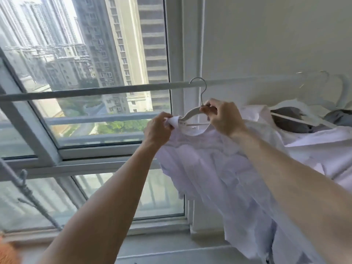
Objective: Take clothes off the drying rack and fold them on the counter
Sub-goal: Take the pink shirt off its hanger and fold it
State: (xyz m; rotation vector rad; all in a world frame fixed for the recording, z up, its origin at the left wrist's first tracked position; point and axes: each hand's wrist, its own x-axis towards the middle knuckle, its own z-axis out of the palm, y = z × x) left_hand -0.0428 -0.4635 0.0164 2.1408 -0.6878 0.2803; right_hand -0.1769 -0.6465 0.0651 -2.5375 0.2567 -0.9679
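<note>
The step in hand was freeing a white T-shirt (pixel 209 159) from its hanger (pixel 191 113), so the task looked to be near its start. The right hand (pixel 222 117) had its fingers curled round the neck of the hanger, just under the wire hook (pixel 200 86), which sat over the rail (pixel 95 91) above that hand. The left hand (pixel 159 128), just beside the right, pinched the shirt's shoulder fabric between thumb and fingers at the tip of the hanger's arm. The shirt hung below both hands, its neck opening between them. Beyond the right hand, another white garment (pixel 314 141) and a grey one (pixel 285 117) hung on hangers of their own. The counter was out of view.

The next move probably called for the left hand to draw the neckline over the tip of the hanger arm while the right held the hanger steady, or tipped it, and then to slip the far shoulder free without overstretching the collar
</note>
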